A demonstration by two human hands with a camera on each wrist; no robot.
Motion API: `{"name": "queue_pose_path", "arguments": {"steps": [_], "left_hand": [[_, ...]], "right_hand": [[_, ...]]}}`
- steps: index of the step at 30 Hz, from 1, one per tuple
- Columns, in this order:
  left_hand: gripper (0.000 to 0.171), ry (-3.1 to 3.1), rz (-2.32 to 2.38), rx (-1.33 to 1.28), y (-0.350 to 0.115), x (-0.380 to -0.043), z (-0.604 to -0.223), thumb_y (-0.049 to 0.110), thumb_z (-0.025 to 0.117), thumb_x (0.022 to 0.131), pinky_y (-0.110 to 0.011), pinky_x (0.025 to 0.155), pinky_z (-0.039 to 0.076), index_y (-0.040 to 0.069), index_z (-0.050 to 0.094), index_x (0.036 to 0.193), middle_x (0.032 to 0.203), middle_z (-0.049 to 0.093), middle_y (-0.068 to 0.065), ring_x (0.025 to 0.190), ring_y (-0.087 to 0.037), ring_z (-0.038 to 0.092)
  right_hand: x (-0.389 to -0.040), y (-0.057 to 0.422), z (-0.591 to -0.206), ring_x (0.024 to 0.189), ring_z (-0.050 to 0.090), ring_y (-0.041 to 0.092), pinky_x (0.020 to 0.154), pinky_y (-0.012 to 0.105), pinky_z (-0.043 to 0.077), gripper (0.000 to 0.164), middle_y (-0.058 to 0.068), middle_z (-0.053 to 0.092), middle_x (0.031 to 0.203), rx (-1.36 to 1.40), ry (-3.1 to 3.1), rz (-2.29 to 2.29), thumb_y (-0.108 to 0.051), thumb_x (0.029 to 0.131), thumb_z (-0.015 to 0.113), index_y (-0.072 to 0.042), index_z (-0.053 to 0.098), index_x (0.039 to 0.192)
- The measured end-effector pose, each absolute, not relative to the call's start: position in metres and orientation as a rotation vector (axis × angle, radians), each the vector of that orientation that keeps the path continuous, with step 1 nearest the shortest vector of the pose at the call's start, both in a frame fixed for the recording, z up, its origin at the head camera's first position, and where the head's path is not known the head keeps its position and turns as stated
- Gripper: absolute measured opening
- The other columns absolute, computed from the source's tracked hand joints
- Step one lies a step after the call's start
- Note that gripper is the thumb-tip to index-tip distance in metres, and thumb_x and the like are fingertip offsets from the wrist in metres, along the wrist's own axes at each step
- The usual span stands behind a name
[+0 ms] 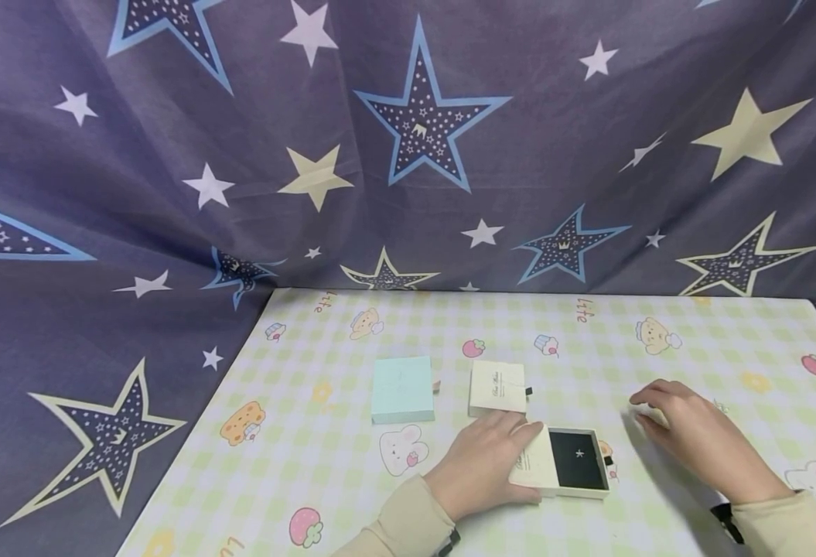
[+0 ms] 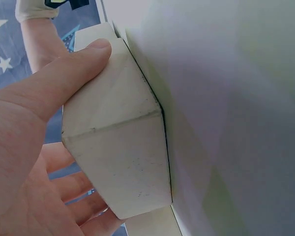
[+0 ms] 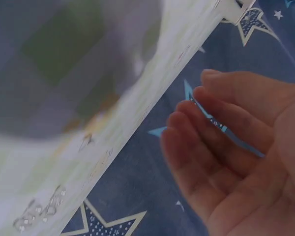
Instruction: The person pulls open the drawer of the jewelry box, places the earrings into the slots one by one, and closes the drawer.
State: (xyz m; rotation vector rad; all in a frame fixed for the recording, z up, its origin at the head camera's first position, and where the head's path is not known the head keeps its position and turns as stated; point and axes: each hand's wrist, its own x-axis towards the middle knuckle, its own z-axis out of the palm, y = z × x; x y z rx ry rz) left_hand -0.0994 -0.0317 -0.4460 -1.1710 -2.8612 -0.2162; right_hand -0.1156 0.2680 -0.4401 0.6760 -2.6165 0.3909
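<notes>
My left hand (image 1: 480, 464) holds the sleeve of a cream drawer box (image 1: 534, 468), thumb along its near side and fingers over the top and far side. In the left wrist view the thumb lies on one face of the box (image 2: 123, 167). The black-lined drawer (image 1: 575, 476) sticks out to the right, with a small silvery piece (image 1: 579, 454) on its lining. To the right, my right hand (image 1: 703, 437) hovers over the table, its fingers loosely bent. Nothing shows between those fingers in the right wrist view, where sparkly jewellery pieces (image 3: 50, 202) lie on the cloth.
A second cream box (image 1: 496, 385) with a black tab stands behind the left hand. Left of it is a mint-green box (image 1: 402, 387) with a pale tab. A checked cloth with cartoon prints (image 1: 338, 456) covers the table; a star-patterned curtain (image 1: 380, 232) hangs behind.
</notes>
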Motion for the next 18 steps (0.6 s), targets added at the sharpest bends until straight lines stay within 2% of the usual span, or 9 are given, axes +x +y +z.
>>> {"name": "queue_pose_path", "arguments": {"steps": [5,9,15,18], "left_hand": [[0.084,-2.858,-0.214,-1.172,-0.032,-0.099,-0.446,0.062,0.074,0.078,-0.029,0.110,0.040,0.017,0.051,0.145,0.140,0.055,0.000,0.130,-0.015,0.050],[0.084,-2.864,-0.219,-1.169,-0.033,-0.099,-0.445,0.062,0.074,0.078,-0.030,0.111,0.040,0.016,0.051,0.145,0.140,0.055,0.000,0.130,-0.015,0.050],[0.084,-2.876,-0.224,-1.171,-0.033,-0.098,-0.445,0.062,0.074,0.078,-0.029,0.109,0.042,0.017,0.051,0.145,0.139,0.055,0.001,0.130,-0.014,0.050],[0.084,-2.875,-0.216,-1.172,-0.033,-0.099,-0.445,0.063,0.073,0.078,-0.029,0.108,0.043,0.017,0.050,0.145,0.139,0.055,0.001,0.129,-0.014,0.050]], "right_hand": [[-0.118,0.279,-0.446,0.084,0.066,0.036,0.075,0.052,0.056,0.030,0.017,0.069,0.094,0.627,-2.737,0.350,0.003,0.066,0.084,0.002,0.072,0.094],[-0.120,0.284,-0.448,0.088,0.065,0.040,0.079,0.055,0.054,0.031,0.022,0.068,0.097,0.595,-2.791,0.321,0.004,0.067,0.083,0.004,0.072,0.096],[-0.122,0.290,-0.449,0.082,0.066,0.037,0.075,0.053,0.055,0.025,0.021,0.068,0.092,0.553,-2.855,0.336,0.006,0.070,0.080,0.004,0.071,0.093],[-0.123,0.292,-0.450,0.075,0.064,0.031,0.070,0.049,0.054,0.015,0.016,0.068,0.085,0.541,-2.885,0.328,0.006,0.072,0.078,-0.002,0.069,0.082]]}}
